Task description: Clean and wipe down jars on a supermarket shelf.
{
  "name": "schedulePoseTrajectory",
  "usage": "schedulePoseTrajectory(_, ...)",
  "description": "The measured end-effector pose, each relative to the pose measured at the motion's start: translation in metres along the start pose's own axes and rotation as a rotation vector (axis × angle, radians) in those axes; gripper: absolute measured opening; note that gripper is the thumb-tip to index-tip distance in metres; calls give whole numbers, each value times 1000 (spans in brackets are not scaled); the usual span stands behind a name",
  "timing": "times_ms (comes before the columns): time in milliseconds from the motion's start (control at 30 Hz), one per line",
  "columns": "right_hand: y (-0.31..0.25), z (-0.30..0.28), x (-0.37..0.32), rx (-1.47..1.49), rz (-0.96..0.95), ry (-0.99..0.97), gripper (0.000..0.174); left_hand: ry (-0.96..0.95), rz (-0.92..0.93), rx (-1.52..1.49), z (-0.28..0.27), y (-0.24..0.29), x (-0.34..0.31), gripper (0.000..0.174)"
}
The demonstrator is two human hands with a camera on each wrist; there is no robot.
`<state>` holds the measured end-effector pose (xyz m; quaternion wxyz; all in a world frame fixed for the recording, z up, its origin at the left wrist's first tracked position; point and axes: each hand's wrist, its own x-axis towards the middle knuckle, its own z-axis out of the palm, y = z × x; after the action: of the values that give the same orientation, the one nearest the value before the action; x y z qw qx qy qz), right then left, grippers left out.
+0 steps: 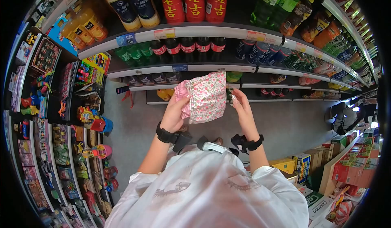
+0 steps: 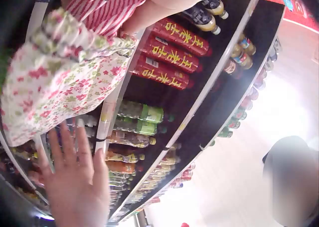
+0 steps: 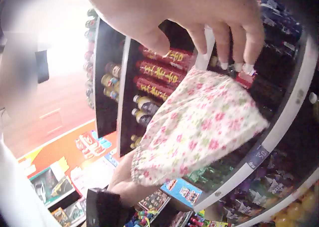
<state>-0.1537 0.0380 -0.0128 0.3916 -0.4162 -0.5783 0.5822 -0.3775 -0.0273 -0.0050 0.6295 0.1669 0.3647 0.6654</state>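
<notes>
A white cloth piece with pink and green flowers (image 1: 208,98) hangs in front of the person's body, with a pink-striped part (image 1: 183,90) at its left side. The left hand (image 1: 174,113) grips it at the striped, gathered end; part of that hand is hidden by the cloth. Just right of the cloth, the right hand (image 1: 243,109) is raised with extended fingers and holds nothing. In the left wrist view the right hand (image 2: 77,182) shows its spread fingers below the cloth's edge. The right wrist view has the floral cloth (image 3: 199,127) below the right hand's fingertips.
Drink shelves (image 1: 183,33) run across the front, with red cans (image 1: 194,2) and bottles. Toy racks (image 1: 53,146) stand on the left, cartons (image 1: 317,159) on the right. Grey floor (image 1: 281,126) lies between. A person's dark figure (image 1: 346,120) is at the far right.
</notes>
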Motion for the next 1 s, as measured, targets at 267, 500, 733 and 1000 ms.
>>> schedulePoseTrajectory(267, -11, 9, 4, 604, 322, -238, 49, -79, -114, 18, 0, 10, 2, 44)
schedulePoseTrajectory(500, -9, 21, 10, 606, 466, -206, 33, -129, -19, 336, 3, 9, -5, 58)
schedulePoseTrajectory(733, 17, 42, 11, -288, -164, 14, 34, 19, 205, 787, -21, -20, 6, 55)
schedulePoseTrajectory(1000, -8, 86, 6, 107, 60, -246, 43, -285, 349, 846, 16, -31, -11, 61)
